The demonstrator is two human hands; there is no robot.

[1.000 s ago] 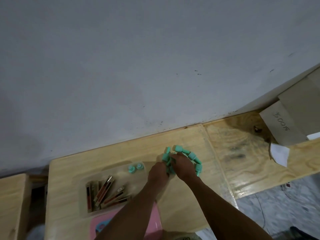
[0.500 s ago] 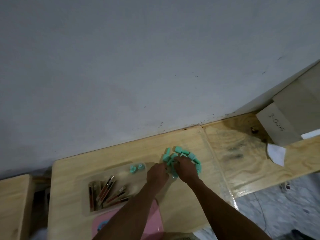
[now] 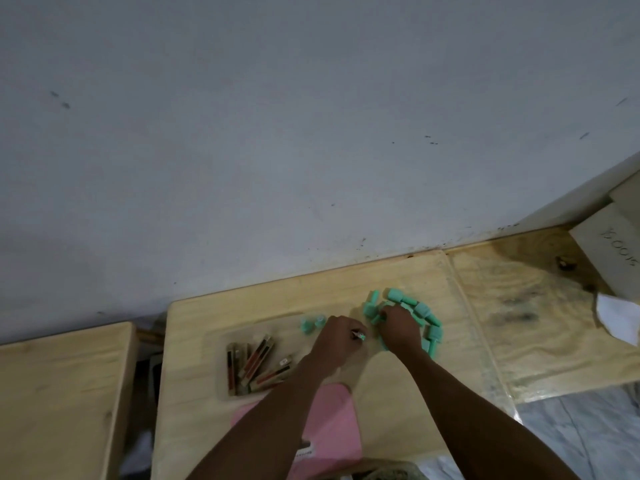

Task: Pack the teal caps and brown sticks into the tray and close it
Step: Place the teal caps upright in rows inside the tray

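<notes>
A clear tray [image 3: 221, 344] lies on the wooden table and holds several brown sticks [image 3: 256, 363] and two teal caps [image 3: 311, 323] at its far right corner. A pile of teal caps [image 3: 420, 315] curves on the table right of the tray. My right hand [image 3: 396, 329] rests on that pile with fingers curled around caps. My left hand [image 3: 337, 339] hovers between tray and pile, fingers closed on a small teal cap at its tips.
A pink lid-like object [image 3: 329, 431] lies near the table's front edge under my left forearm. Cardboard boxes [image 3: 609, 251] and white paper [image 3: 618, 317] sit at the far right. A second wooden surface [image 3: 65, 393] stands at left, across a gap. A grey wall rises behind.
My left hand has drawn back from the pile toward the tray with a cap. The right hand stays on the pile. The camera view has shifted slightly.
</notes>
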